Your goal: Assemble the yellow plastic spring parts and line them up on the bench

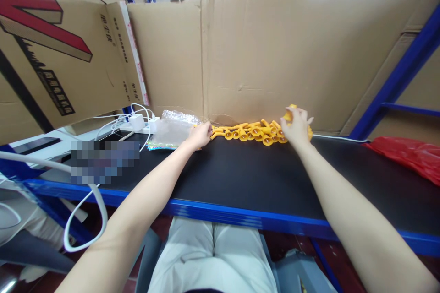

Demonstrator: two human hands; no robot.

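A row of yellow plastic horn-shaped pieces point(255, 132) with thin stems and flared ends lies heaped at the back of the black shelf top. At the left end of the heap, my left hand point(201, 134) is closed with fingertips on the stems of yellow pieces. My right hand point(296, 126) curls over the right end, its fingers around yellow pieces that partly show above and beside it. Beside my left hand lie clear plastic bags point(175, 128), with something colourful and flat underneath.
Cardboard point(275, 55) walls the back, and a printed carton point(68, 55) stands left. White chargers point(136, 122) with loose cables and a dark phone sit at left. A red plastic bag point(409, 153) lies right. A blue metal edge point(220, 213) runs along the front.
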